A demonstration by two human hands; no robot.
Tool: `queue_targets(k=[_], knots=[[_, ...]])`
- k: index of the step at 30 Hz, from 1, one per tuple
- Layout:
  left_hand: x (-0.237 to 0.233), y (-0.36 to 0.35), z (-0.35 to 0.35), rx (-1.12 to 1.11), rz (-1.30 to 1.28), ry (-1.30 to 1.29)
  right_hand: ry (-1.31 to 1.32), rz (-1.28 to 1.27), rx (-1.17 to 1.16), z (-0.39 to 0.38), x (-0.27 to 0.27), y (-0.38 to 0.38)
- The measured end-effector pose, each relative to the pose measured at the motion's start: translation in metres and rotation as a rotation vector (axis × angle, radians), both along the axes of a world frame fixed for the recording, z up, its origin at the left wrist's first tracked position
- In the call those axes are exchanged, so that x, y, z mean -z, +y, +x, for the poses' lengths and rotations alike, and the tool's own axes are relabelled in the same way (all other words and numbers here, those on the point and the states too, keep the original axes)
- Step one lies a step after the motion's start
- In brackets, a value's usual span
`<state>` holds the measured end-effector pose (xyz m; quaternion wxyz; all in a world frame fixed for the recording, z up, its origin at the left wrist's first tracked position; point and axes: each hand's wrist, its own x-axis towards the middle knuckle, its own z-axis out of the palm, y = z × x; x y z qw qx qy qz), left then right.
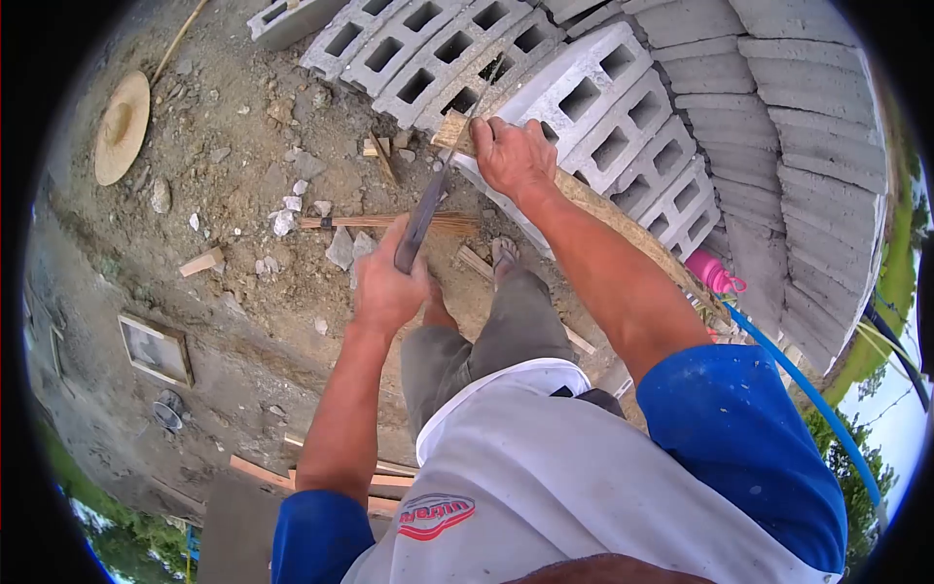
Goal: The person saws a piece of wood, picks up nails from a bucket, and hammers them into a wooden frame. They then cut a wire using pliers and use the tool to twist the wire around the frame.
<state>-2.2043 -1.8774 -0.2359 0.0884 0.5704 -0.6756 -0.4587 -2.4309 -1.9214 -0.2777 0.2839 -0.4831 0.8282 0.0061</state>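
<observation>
Two bare hands in view, the left hand lower and the right hand toward its one-to-two o'clock. Left fingers wrapped around the lower part of a narrow hand tool, its dark, flat body slanting up toward one o'clock and a slimmer length reaching across the near end of a wooden board. Contact between tool and board impossible to tell from here. Right fingers bent down and closed over the board, just beside that end; thumb partly hidden. Board end at the right hand's ten o'clock, the rest running along the outer side of the forearm toward four o'clock.

Hollow concrete blocks in rows, from twelve to four o'clock of the right hand, with stacked grey blocks beyond at three. Pink bottle at four, blue hose farther out between four and five.

From the left hand: bundle of thin sticks on the dirt ground at twelve to one, straw hat at ten, rectangular wooden frame between eight and nine, small bucket at eight.
</observation>
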Motion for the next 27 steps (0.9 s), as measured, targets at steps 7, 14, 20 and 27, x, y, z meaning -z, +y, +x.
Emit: queue_targets(k=[7,14,20,27], knots=[[-0.103,0.075,0.065,-0.029,0.091,-0.107,0.009,-0.011,0.016,-0.001,0.006,0.000],[-0.024,-0.005,-0.004,-0.032,0.092,-0.009,0.014,0.026,-0.023,0.000,-0.002,-0.002],[-0.070,0.039,0.027,-0.015,-0.010,-0.069,0.024,0.018,0.026,0.003,-0.006,-0.003],[-0.049,0.036,0.038,-0.039,0.147,-0.061,-0.006,0.049,-0.029,0.000,-0.004,0.000]])
